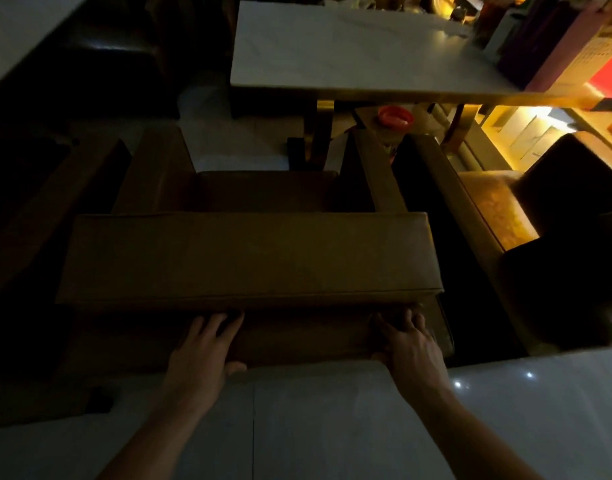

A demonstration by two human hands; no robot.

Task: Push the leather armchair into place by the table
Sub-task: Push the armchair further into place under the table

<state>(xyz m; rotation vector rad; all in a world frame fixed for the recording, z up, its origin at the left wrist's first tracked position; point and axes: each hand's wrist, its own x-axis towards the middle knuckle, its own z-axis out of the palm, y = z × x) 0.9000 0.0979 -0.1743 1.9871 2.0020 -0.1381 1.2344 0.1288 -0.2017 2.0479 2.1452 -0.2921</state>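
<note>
A brown leather armchair (249, 258) fills the middle of the dim head view, seen from behind and above, its seat facing a white marble-topped table (349, 53) with gold legs. A gap of floor lies between the chair's arms and the table's edge. My left hand (202, 351) lies flat against the chair's back panel, just under the top cushion, fingers spread. My right hand (410, 344) presses the same panel near its right corner, fingers apart and curled slightly on the leather.
A second brown armchair (488, 209) stands close on the right, with a dark cushion (567, 188) on it. A red-lidded jar (396, 116) sits under the table. Dark seating (114, 64) fills the left. Pale tiled floor (332, 427) lies beneath me.
</note>
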